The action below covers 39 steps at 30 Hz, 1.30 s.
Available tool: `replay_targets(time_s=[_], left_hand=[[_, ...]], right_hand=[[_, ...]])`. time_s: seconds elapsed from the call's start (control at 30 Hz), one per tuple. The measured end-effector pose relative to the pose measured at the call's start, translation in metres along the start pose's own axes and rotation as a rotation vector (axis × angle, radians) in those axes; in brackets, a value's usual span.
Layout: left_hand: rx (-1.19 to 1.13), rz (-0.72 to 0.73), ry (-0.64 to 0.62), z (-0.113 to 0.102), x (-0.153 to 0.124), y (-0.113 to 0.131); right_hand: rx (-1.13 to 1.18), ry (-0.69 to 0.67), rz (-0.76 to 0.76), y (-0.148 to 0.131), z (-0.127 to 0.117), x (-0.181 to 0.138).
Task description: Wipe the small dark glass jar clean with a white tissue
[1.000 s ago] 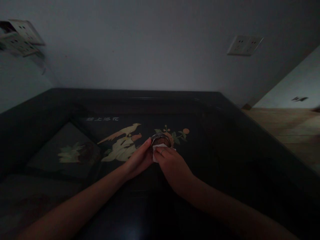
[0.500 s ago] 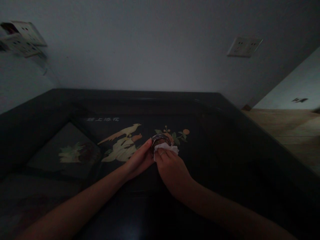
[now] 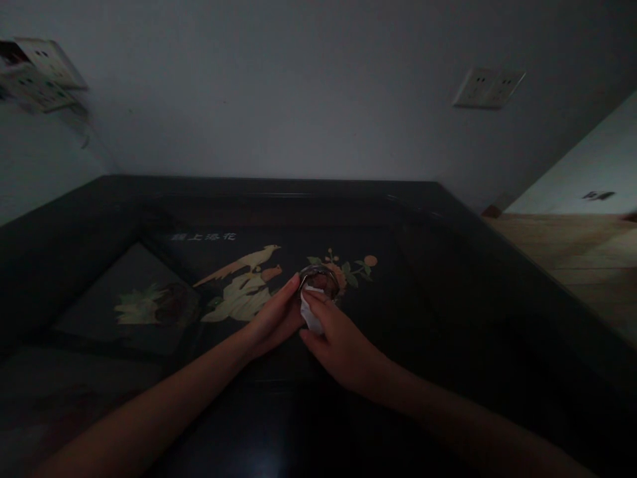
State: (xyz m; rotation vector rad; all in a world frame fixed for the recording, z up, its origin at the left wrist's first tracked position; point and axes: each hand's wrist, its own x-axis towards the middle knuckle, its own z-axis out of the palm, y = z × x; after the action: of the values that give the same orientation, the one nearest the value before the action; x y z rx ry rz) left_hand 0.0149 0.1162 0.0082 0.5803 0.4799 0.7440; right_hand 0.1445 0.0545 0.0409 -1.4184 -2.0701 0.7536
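In the head view my left hand (image 3: 279, 315) is closed on the left side of a small glass bowl (image 3: 318, 269), round and see-through with a shiny dark rim. Its exact kind is hard to tell in the dim light. My right hand (image 3: 343, 338) pinches a crumpled white tissue (image 3: 312, 321) and presses it at the near side of the bowl. Some fingertips of both hands are hidden. Both hands are over the dark tabletop (image 3: 398, 299), near its inlaid bird (image 3: 249, 260) and flower picture.
A pale wall (image 3: 279, 99) rises behind the table. A double socket (image 3: 489, 87) is on it at the right, and more sockets (image 3: 52, 63) with a plugged-in adapter (image 3: 36, 86) are at the upper left. Wooden floor (image 3: 572, 252) shows at the right.
My right hand has turned and shifted slightly; the tissue, earlier spread over the bowl's near right edge, is now bunched further left and lower. My left hand keeps its hold.
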Motion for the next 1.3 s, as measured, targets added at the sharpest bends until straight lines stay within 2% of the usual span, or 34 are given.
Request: replay_targets(time_s=[0.1,0.33,0.43,0.53,0.7,0.9,1.03,1.1,1.3], left_hand=[[0.003,0.015,0.008,-0.003,0.002,-0.002],[-0.005,0.023,-0.019,-0.013,0.005,-0.006],[-0.021,0.034,0.009,-0.013,0.005,-0.006],[-0.020,0.029,0.011,-0.011,0.005,-0.005],[-0.016,0.026,0.011,-0.010,0.004,-0.005],[0.001,-0.003,-0.005,-0.008,0.002,-0.004],[0.015,0.021,0.009,-0.004,0.001,-0.002],[0.018,0.014,0.012,-0.003,0.001,-0.002],[0.011,-0.002,-0.013,-0.007,0.001,-0.003]], right_hand=[[-0.077,-0.007,-0.020,0.002,-0.003,0.004],[-0.646,-0.060,-0.156,0.005,-0.006,0.007],[-0.853,-0.023,-0.252,0.011,-0.002,0.006],[-0.939,0.004,-0.295,0.015,-0.001,0.006],[-0.839,-0.058,-0.254,0.009,-0.005,0.008],[-0.344,-0.033,-0.065,0.003,-0.009,0.007],[-0.084,0.005,-0.030,0.005,-0.006,0.007],[-0.121,0.005,-0.043,0.004,-0.004,0.006],[-0.493,-0.065,-0.131,0.001,-0.009,0.009]])
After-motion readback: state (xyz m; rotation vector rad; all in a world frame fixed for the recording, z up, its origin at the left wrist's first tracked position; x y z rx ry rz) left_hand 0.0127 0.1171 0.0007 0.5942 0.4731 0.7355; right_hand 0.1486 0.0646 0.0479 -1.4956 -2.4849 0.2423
